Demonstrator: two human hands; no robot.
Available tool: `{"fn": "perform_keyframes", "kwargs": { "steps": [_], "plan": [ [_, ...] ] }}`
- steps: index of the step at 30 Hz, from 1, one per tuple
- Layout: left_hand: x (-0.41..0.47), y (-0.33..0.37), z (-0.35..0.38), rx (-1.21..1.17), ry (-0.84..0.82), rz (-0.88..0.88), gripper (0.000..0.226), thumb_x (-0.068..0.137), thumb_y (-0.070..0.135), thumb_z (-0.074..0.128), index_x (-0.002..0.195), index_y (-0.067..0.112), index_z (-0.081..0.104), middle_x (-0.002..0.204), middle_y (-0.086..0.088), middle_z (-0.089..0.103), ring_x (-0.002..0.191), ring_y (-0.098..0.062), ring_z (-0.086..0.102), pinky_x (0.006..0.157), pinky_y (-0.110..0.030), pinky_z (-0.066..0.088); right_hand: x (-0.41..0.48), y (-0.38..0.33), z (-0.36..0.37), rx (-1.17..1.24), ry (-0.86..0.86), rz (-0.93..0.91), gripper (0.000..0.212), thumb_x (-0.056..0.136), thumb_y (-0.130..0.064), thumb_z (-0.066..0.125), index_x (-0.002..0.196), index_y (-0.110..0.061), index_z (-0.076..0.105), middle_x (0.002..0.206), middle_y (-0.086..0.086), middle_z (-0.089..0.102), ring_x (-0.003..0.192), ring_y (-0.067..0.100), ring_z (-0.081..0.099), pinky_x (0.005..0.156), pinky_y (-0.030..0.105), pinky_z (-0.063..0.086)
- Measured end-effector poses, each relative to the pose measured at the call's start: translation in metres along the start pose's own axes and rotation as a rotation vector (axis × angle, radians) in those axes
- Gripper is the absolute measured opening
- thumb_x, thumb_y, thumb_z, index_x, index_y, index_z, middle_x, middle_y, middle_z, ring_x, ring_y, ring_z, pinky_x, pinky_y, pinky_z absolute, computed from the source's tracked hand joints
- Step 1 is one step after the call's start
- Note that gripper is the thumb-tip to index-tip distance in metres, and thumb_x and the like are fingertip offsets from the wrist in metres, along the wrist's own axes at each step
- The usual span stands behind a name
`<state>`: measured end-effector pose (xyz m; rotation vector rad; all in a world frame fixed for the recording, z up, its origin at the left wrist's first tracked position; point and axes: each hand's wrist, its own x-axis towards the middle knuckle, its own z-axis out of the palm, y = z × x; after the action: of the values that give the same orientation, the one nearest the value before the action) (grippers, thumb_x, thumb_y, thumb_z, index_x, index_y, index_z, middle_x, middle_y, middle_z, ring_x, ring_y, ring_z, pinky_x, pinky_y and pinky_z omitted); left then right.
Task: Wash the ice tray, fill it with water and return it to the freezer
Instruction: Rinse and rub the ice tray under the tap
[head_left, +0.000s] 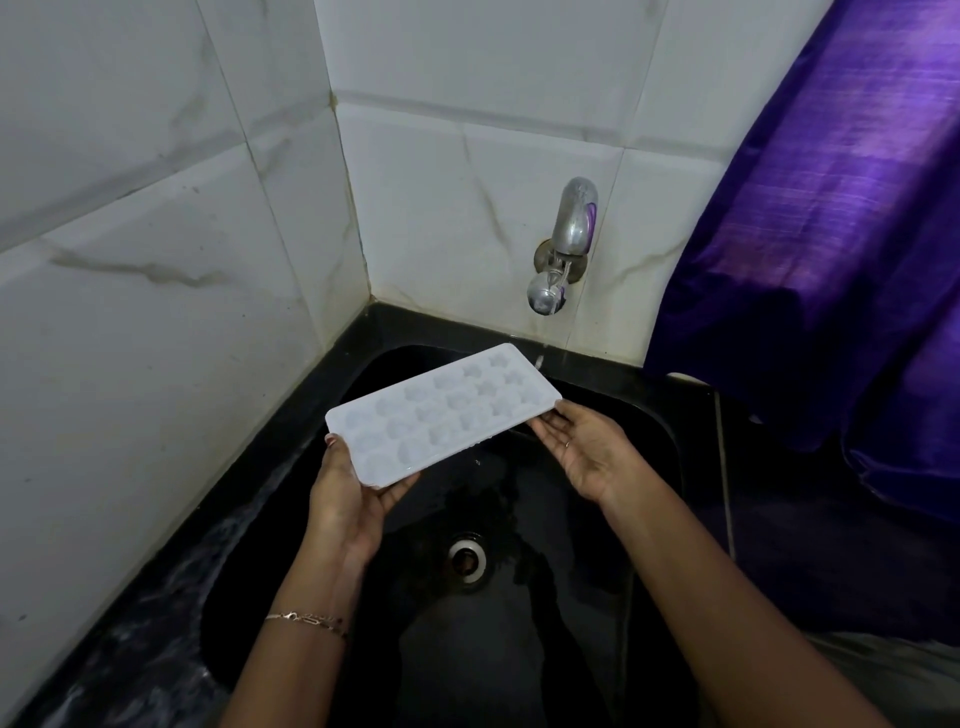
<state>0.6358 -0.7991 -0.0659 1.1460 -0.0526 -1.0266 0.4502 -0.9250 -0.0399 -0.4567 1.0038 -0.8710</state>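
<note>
- The ice tray (441, 410) was held almost level above the black sink (519, 665), its far corner just below the tap (563, 244).
- The left hand (348, 493) pinched the near corner, thumb on top. The right hand (587, 447), fingers straight, propped the opposite edge.
- Washing seemed under way, with drops at the spout; whether the cups held water was unclear. Filling and the freezer were left.
- Tiled walls closed the left and back, a purple curtain (831, 234) the right; the basin offered room.

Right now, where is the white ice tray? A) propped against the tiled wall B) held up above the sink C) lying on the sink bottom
B: the left hand grips the ice tray at its near end, the right hand touches its far corner, both over the sink.
</note>
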Motion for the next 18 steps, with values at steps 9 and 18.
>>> {"fn": "perform_keyframes", "kwargs": {
  "steps": [9,18],
  "plan": [
    [0.003,0.0028,0.004,-0.005,-0.012,0.002,0.04,0.102,0.046,0.031,0.121,0.022,0.057,0.101,0.003,0.074,0.091,-0.02,0.071,0.071,-0.04,0.056,0.0023,-0.0034,0.0003,0.0,-0.023,-0.014,0.013,0.1,-0.004,0.046,0.101,0.001,0.059,0.095,0.015,0.068,0.089,0.023,0.067,0.067,0.023,0.06],
    [0.0031,0.0043,0.0067,-0.019,-0.014,-0.003,0.043,0.102,0.046,0.03,0.127,0.019,0.055,0.105,0.001,0.073,0.093,-0.022,0.071,0.072,-0.042,0.056,0.003,-0.0061,0.0013,0.02,-0.023,-0.021,0.013,0.1,-0.003,0.046,0.101,0.002,0.058,0.096,0.017,0.068,0.09,0.024,0.067,0.062,0.023,0.059]
  ]
}}
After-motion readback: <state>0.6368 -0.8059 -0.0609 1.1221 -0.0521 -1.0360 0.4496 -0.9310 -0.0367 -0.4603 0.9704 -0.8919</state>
